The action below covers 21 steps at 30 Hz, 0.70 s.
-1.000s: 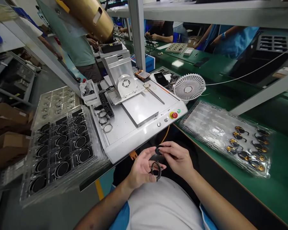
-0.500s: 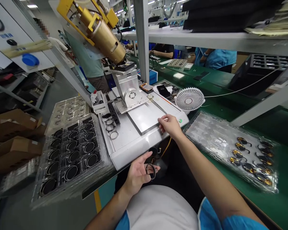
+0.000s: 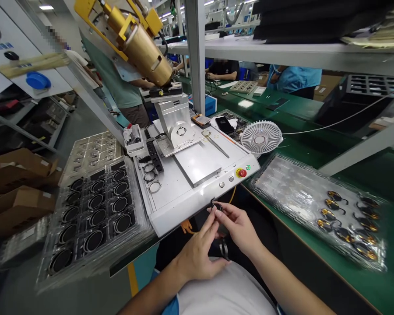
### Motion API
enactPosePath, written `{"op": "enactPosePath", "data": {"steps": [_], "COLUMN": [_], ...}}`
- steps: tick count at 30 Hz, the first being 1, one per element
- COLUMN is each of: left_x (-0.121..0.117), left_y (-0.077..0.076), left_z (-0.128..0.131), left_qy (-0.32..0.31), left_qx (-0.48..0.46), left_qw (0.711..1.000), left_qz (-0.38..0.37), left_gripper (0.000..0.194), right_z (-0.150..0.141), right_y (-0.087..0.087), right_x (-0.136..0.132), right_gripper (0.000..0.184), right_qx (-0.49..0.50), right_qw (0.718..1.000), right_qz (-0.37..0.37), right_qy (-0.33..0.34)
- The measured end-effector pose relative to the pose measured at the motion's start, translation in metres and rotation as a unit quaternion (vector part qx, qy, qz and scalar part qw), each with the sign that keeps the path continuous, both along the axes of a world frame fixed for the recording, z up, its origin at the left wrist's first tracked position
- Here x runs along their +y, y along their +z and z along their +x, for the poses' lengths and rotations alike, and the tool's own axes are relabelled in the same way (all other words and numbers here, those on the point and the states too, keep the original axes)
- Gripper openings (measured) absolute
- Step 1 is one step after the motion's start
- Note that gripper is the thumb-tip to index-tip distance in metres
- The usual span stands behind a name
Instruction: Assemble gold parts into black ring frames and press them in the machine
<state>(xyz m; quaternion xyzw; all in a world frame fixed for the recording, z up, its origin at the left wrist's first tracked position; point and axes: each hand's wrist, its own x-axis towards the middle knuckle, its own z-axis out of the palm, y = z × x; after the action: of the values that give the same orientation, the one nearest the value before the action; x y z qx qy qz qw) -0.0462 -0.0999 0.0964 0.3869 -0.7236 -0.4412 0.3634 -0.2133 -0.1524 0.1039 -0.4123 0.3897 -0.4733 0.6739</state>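
Observation:
Both hands meet low before my body, just off the machine's front edge. My left hand (image 3: 200,253) is curled, with a thin metal ring (image 3: 223,249) between its thumb and fingers. Its fingertips also touch a small dark round part (image 3: 218,207) with a short tail. My right hand (image 3: 243,227) pinches that part between thumb and forefinger. Fingers cover some of both pieces. Beyond the hands is a white machine bed (image 3: 177,208) with a flat metal plate (image 3: 198,168). Three loose rings (image 3: 155,187) lie at its left side.
A red stop button (image 3: 242,173) sits on the machine's front. At left, a clear tray (image 3: 136,205) holds several black discs; at right, another tray (image 3: 282,175) holds coiled parts. Tweezers (image 3: 218,145) lie by a white fan (image 3: 261,138). A gold cylinder (image 3: 147,57) overhangs.
My right hand has left the machine's front panel and come down to my left hand, uncovering the buttons. My left hand has turned and closed, and a dark round part now shows between the fingertips.

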Motion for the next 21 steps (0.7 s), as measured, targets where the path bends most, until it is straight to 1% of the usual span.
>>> {"op": "enactPosePath", "data": {"steps": [2, 4, 6, 8, 11, 13, 16, 18, 21], "left_x": [-0.003, -0.004, -0.005, -0.005, -0.005, -0.003, 0.0, 0.002, 0.002], "left_y": [0.002, 0.004, 0.004, 0.002, 0.0, 0.0, 0.0, 0.0, 0.001], "left_z": [-0.001, 0.0, 0.002, 0.005, 0.008, 0.009, 0.009, 0.008, 0.008], "left_qy": [-0.017, -0.015, -0.011, -0.021, -0.033, -0.031, -0.018, -0.007, 0.001], "left_qx": [0.036, 0.092, 0.132, 0.134, 0.065, -0.002, -0.082, -0.115, -0.148], "left_qw": [0.999, 0.995, 0.99, 0.99, 0.997, 0.999, 0.994, 0.99, 0.987], "left_qz": [0.01, 0.034, 0.05, 0.046, 0.007, -0.029, -0.069, -0.078, -0.062], "left_gripper": [0.1, 0.095, 0.091, 0.089, 0.087, 0.083, 0.071, 0.067, 0.067], "right_z": [-0.006, -0.013, -0.018, -0.021, -0.022, -0.023, -0.025, -0.027, -0.026], "right_y": [0.003, 0.007, 0.01, 0.012, 0.013, 0.012, 0.009, 0.008, 0.007], "right_x": [-0.003, -0.005, -0.005, -0.004, -0.004, -0.005, -0.007, -0.006, -0.004], "right_gripper": [0.044, 0.042, 0.043, 0.046, 0.049, 0.049, 0.047, 0.046, 0.046], "right_qx": [-0.029, -0.036, -0.015, 0.023, 0.055, 0.054, 0.039, 0.029, 0.027], "right_qw": [0.999, 0.999, 1.0, 1.0, 0.998, 0.998, 0.999, 0.998, 0.999], "right_qz": [0.006, 0.008, 0.008, 0.006, 0.01, 0.017, 0.03, 0.035, 0.035], "right_qy": [-0.026, -0.03, -0.019, -0.012, -0.009, 0.001, 0.021, 0.032, 0.029]}}
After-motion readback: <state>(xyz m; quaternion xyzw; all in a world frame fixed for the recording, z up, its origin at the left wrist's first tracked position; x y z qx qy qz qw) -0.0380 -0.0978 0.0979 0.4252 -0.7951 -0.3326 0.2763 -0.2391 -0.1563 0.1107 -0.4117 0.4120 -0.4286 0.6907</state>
